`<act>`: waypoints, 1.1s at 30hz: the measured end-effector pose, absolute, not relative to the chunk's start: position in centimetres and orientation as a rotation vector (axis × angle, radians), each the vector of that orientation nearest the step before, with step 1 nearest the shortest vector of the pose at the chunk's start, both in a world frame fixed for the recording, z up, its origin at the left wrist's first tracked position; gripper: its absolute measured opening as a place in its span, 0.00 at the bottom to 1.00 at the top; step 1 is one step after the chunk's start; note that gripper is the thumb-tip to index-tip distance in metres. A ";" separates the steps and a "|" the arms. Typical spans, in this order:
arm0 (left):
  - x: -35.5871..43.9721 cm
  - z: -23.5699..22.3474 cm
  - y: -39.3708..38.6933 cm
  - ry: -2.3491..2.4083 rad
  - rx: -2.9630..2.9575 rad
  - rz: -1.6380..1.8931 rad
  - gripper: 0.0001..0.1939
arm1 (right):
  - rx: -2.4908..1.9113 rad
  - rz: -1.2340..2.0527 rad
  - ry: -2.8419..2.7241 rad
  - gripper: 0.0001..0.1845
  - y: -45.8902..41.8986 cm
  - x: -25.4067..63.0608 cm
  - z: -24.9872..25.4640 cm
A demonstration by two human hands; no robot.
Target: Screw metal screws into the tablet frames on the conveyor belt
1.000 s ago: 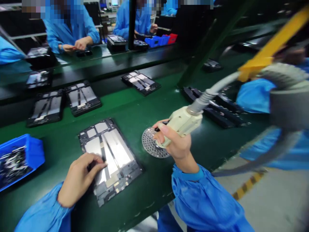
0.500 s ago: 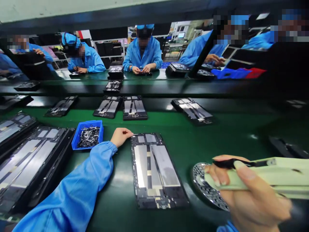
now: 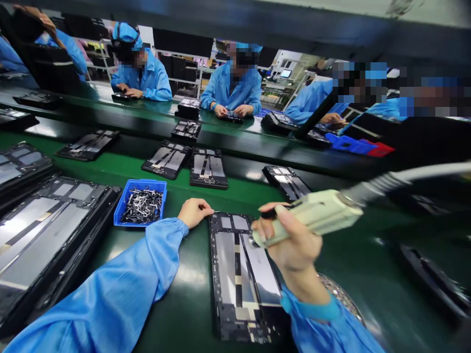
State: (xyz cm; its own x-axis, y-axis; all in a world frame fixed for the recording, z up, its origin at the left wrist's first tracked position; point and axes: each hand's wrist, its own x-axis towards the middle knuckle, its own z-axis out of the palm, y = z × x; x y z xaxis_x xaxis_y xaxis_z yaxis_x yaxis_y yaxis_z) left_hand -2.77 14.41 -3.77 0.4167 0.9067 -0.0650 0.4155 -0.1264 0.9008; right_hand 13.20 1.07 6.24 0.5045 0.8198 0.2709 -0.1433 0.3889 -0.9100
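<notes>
Viewing a green-topped assembly table (image 3: pixel 125 169) among blue-smocked co-workers (image 3: pixel 233 90), I have a black tablet frame (image 3: pixel 239 274) directly ahead and a blue bin of metal parts (image 3: pixel 127 196) left of it. My right hand (image 3: pixel 294 240) grips a cream hose-fed handpiece (image 3: pixel 312 215) over the frame; my left hand (image 3: pixel 195 212) lies open beside its corner.

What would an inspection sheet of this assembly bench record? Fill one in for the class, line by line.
Surface: glossy green bench mat.
Job's things: metal-backed tablet frame lying flat; cream handheld tool held above it.
Clutter: blue bin of small metal parts; perforated metal disc; black tablet frames.
Hands: left hand at the frame's top corner; right hand gripping the tool.
Cables: grey ribbed hose running rightward from the tool.
Surroundings: co-workers in blue gowns across the bench.
</notes>
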 end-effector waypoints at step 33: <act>-2.2 -3.9 14.8 1.270 1.821 0.590 0.07 | -0.972 0.761 -0.798 0.22 10.7 8.6 2.8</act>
State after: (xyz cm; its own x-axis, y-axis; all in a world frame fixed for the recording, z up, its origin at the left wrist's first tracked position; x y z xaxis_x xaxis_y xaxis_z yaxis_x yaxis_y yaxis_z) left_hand -2.22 14.81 -3.85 0.3816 0.9213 -0.0746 0.5377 -0.1556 0.8286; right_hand 8.55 10.72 2.77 0.4936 0.8381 0.2322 -0.1919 0.3653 -0.9109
